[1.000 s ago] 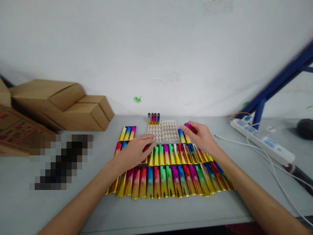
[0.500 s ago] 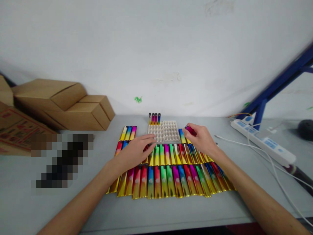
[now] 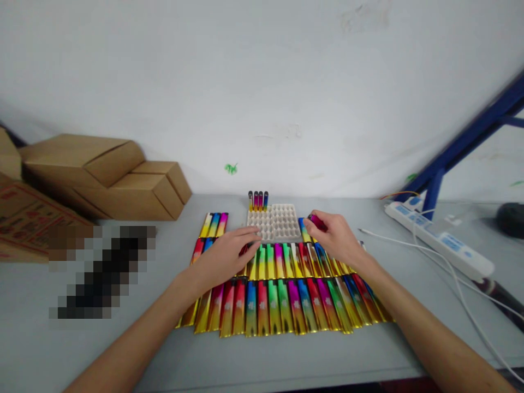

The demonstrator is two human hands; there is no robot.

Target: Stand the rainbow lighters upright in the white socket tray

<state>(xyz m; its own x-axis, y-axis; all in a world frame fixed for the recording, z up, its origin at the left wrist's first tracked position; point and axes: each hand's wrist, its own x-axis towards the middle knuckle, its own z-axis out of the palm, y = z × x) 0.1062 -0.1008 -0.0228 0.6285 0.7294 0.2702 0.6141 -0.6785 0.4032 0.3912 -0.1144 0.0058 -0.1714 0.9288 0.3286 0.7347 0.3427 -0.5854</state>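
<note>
1. Right hand [image 3: 333, 234]: right of centre in the frame. Fingers pinch a magenta lighter [image 3: 315, 219] with a dark top, just beyond the right edge of the tray and well apart from the upright lighters.
2. Left hand [image 3: 227, 252]: left of centre, palm down. Fingers reach out over the tray's lower left corner, thumb spread from them; whether the fingertips touch the tray cannot be told.
3. White tray [image 3: 285, 222]: centre of the frame, on the counter [image 3: 229, 363], divided into small cells. Four upright lighters [image 3: 261, 202] stand along its upper left edge.
4. Front row of lighters [image 3: 273, 316]: lying side by side, lower centre, gold ends toward the bottom of the frame.
5. Second row of lighters [image 3: 279, 259]: lying between tray and front row, partly covered by both hands.
6. Cardboard boxes [image 3: 123, 194]: left side.
7. Power strip [image 3: 442, 237]: right side, white cable [image 3: 463, 300] beside it.
</note>
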